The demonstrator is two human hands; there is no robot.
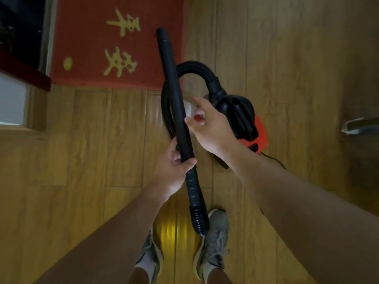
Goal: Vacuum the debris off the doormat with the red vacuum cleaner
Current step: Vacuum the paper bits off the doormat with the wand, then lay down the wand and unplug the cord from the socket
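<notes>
Two hands are up and we're close to the start of the cleaning. Our left hand (174,167) has its fingers (189,163) clamped around the long black plastic vacuum wand (174,95), low down where it meets the ribbed black hose (198,220). Our right hand (209,128) hovers just beside the wand, fingers loosely apart, gripping nothing we can make out; a small red-and-white shape sits behind them, too blurred to name. The wand's open nozzle (161,31) hangs over the near edge of the red doormat with yellow characters (86,48), raised rather than pressed onto the pile, as we judge it. The red and black vacuum cleaner body (242,119) rests on the wooden plank floor (92,140) just right of the wand, hose arching out of its top. No debris shows at this distance.

Risks now: the hose loops tightly behind the wand, so a long reach across the mat could tug the body over or drag it onto the mat. A one-handed grip may let the nozzle wobble and skip patches. The thin black power cord (274,159) trails near our grey trainers (213,242), a trip waiting to happen.
</notes>
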